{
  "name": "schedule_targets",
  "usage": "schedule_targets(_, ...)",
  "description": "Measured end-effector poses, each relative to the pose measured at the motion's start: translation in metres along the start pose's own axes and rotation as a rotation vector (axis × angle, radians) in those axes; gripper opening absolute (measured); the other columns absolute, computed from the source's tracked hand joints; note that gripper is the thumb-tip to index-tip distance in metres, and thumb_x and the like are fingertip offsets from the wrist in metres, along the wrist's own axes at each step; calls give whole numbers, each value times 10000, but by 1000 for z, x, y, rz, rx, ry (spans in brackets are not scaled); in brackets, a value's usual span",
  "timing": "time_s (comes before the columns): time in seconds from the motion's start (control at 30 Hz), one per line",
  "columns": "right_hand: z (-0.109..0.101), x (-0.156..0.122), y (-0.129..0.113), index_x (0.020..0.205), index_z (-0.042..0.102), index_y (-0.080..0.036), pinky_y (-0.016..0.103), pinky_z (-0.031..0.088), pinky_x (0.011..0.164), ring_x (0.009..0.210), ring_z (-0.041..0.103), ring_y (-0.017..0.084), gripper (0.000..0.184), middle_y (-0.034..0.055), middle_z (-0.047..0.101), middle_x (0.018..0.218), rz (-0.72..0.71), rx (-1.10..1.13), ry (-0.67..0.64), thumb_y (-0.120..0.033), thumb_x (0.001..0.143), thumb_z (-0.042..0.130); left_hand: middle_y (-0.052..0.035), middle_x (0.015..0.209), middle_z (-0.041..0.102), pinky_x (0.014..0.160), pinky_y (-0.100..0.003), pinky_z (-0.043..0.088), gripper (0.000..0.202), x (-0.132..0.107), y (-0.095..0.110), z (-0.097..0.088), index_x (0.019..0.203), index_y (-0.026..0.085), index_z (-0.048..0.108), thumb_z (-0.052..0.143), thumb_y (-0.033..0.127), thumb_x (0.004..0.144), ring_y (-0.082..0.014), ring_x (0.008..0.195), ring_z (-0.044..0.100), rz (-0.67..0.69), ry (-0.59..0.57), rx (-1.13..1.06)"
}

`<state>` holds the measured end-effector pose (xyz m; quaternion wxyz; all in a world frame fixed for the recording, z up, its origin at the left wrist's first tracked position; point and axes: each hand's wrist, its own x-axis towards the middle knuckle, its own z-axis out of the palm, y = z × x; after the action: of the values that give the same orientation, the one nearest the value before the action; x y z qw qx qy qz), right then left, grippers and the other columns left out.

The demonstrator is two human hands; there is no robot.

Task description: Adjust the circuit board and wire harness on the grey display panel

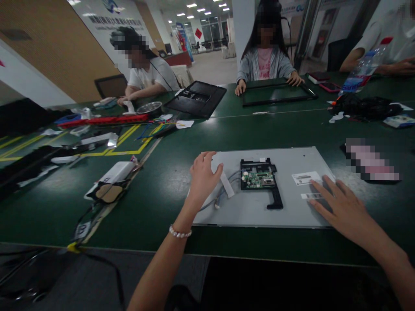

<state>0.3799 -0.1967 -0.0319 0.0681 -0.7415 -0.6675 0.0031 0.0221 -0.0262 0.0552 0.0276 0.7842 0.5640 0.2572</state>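
Observation:
A grey metal display panel (pixel 292 164) lies back side up on the green table in front of me. In its middle sits a black plastic bracket (pixel 277 199) with a green circuit board (pixel 257 178). Grey cables (pixel 223 186) run from the board toward the left edge, beside a white strip (pixel 227 185). My left hand (pixel 203 179) is at the panel's upper left, thumb apart from the fingers, nothing visible in it. My right hand (pixel 340 205) rests with fingers spread on the right side, near a white label (pixel 305 178) and a smaller barcode sticker (pixel 313 196).
Across the table a person holds a black frame (pixel 280 103). A black plastic back cover (pixel 197 98) lies left of it. A phone (pixel 372 162) is at right, with a bottle (pixel 359 75) and dark cables (pixel 366 106) behind. A white device (pixel 112 179) with cords stands left.

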Motion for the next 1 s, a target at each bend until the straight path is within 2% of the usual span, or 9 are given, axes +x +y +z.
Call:
schedule_targets(0.4,-14,15,-61,1501,387,-246,672,394,996,1406,274,475,677,170,279,1584,37,39,-71,-617,945,280,-121,1311,553,1050,-504,394,362,-1,1,4,1248,203,526,566,290,899,-302,1255,490,-21,-22,31)
schedule_targets(0.5,-18,15,-61,1509,373,-273,673,379,1013,1427,246,468,715,161,245,1603,-49,63,-105,-667,914,337,-119,1313,554,1050,-502,393,353,-1,0,5,1243,208,533,563,296,904,-302,1254,490,-19,-26,32)
schedule_targets(0.6,-21,14,-51,1533,306,-324,639,350,1060,1465,197,415,771,132,167,1635,-216,86,-144,-717,876,394,-114,1310,558,1051,-500,392,358,-1,-2,8,1250,212,531,564,296,903,-297,1253,487,-12,-17,32)
schedule_targets(0.77,-18,21,-41,1552,249,-317,663,145,1143,1486,152,372,813,120,118,1645,-381,48,-118,-730,868,401,-117,1304,562,1052,-494,393,370,-1,-3,11,1254,208,533,572,292,896,-296,1252,487,-7,-14,36)
schedule_targets(1.0,-15,32,-64,1563,219,-275,584,114,1185,1496,125,327,781,101,97,1646,-498,79,-105,-680,912,368,-117,1301,563,1030,-488,408,350,-2,-4,11,1243,214,543,554,303,904,-297,1235,501,13,-30,38)
